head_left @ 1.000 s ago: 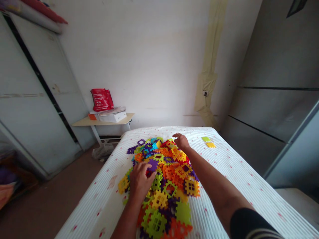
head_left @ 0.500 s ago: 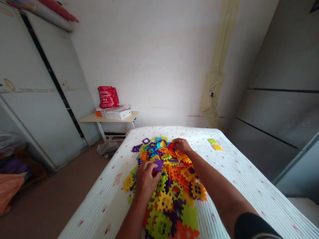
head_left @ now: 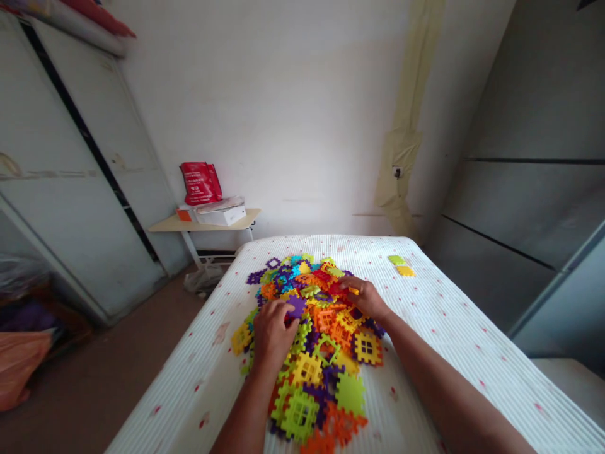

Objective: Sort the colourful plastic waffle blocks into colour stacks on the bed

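Observation:
A heap of flat, toothed plastic tiles (head_left: 312, 334) in purple, orange, yellow, green, red and blue lies on a white dotted bed (head_left: 444, 315). My left hand (head_left: 271, 331) rests on the left of the heap, fingers closed on a purple tile (head_left: 297, 306). My right hand (head_left: 366, 297) lies on the right of the heap, fingers curled round a red tile (head_left: 341, 289). Apart from the heap, a green tile (head_left: 396, 260) and a yellow tile (head_left: 405, 271) lie near the bed's far right corner.
A small side table (head_left: 208, 222) at the far wall carries a red bag (head_left: 200, 183) and a white box (head_left: 221, 214). Grey wardrobe doors (head_left: 61, 164) stand on the left, grey panels (head_left: 529, 176) on the right. Brown floor (head_left: 94, 378) lies left of the bed.
My right hand has drawn back from the far side of the heap toward me, closing on a red tile. My left hand has stayed on the purple tile.

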The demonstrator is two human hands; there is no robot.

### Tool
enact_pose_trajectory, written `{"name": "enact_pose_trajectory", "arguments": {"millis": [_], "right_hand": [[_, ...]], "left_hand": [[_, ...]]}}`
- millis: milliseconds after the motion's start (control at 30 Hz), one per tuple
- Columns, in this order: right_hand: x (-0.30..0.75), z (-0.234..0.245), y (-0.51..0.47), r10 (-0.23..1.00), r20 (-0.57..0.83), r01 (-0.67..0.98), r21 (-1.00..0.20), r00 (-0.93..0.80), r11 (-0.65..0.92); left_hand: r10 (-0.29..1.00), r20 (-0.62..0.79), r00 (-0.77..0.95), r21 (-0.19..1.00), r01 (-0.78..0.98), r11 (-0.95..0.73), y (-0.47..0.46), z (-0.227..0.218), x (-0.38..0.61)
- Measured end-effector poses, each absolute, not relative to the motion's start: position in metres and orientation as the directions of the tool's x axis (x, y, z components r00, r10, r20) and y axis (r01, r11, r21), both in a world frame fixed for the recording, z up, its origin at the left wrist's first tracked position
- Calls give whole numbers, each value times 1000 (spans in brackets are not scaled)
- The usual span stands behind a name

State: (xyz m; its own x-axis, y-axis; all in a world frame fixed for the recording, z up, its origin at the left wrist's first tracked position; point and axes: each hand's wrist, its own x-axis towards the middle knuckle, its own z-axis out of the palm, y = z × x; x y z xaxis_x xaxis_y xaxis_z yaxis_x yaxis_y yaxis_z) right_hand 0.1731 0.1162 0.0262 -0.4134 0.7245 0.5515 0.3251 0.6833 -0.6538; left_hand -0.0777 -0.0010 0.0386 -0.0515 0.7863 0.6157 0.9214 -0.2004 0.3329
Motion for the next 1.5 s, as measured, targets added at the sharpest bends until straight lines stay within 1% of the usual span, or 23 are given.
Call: {"name": "enact_pose_trajectory", "arguments": {"millis": [200,267,367,467,600,667,700,767,867,900,967,1033,1133,1300,1500], "right_hand": [[171,35,105,695,534,429,-548,-480,718],[170,38,103,677,550,460,-497,-488,736],[166,42,98,649,598,492,-433,-470,755],[157,46,91,620,641,472,-417,-453,777],[145,51,81,628,651,489,-419,-426,765],[140,54,76,639,651,505,-422,-410,753],[138,56,73,644,650,506,-428,-404,749],[134,62,65,657,636,492,-454,-405,742],[123,70,48,686,589,461,-512,-426,725],[118,72,41,689,581,453,-520,-434,724],[108,72,29,672,585,444,-505,-454,740],[98,70,20,647,600,452,-465,-470,761],[89,66,11,642,606,498,-419,-469,759],[90,70,10,650,610,571,-361,-454,737],[92,70,9,616,597,609,-253,-513,752]], "left_hand": [[743,669,-26,269,940,-209,-3,39,-76],[723,689,-44,284,935,-214,-3,38,-77],[683,722,-106,344,912,-222,-3,37,-78],[666,729,-158,390,895,-215,-3,38,-79],[711,689,-139,380,905,-191,-3,40,-80],[727,669,-154,416,888,-195,-4,41,-81],[728,661,-182,460,865,-201,-4,42,-81],[731,628,-268,589,777,-221,-6,42,-80],[765,510,-393,796,553,-246,-8,41,-77],[778,466,-421,845,472,-251,-9,42,-76],[797,397,-454,905,338,-258,-11,43,-73],[816,355,-457,931,253,-263,-12,44,-71],[839,312,-446,949,191,-252,-13,46,-68],[869,285,-406,958,156,-241,-12,47,-64],[871,263,-415,964,144,-222,-12,47,-57]]}}
